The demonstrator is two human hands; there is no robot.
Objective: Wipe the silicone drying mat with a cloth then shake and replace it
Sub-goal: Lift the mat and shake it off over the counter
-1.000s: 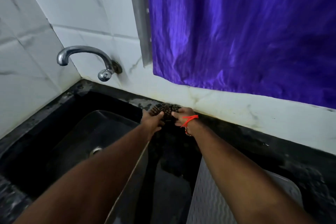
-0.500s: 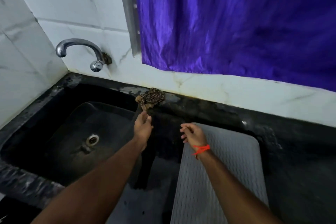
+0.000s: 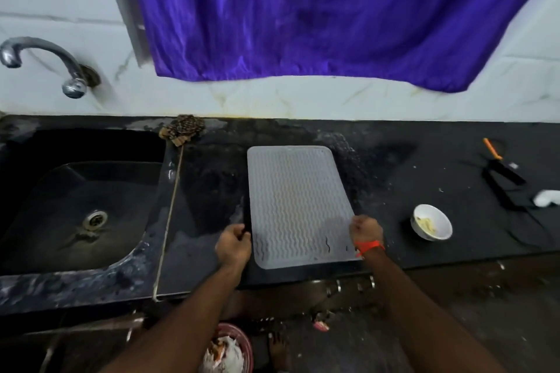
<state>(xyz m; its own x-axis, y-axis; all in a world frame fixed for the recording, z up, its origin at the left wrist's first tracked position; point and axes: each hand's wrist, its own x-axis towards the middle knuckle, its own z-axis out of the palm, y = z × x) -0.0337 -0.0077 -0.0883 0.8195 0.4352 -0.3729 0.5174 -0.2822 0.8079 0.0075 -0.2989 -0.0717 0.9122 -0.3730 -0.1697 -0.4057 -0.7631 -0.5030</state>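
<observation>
Fingers of both hands, left hand at nine o'clock and right hand at three, curl gripping the grey mat's near side edges, forearms outstretched.

A black counter carries a grey mat, patterned cloth, white bowl.

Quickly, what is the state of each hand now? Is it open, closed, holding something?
Left hand: closed on the left edge of the grey silicone mat.
Right hand: closed on the right edge of the same mat.
</observation>
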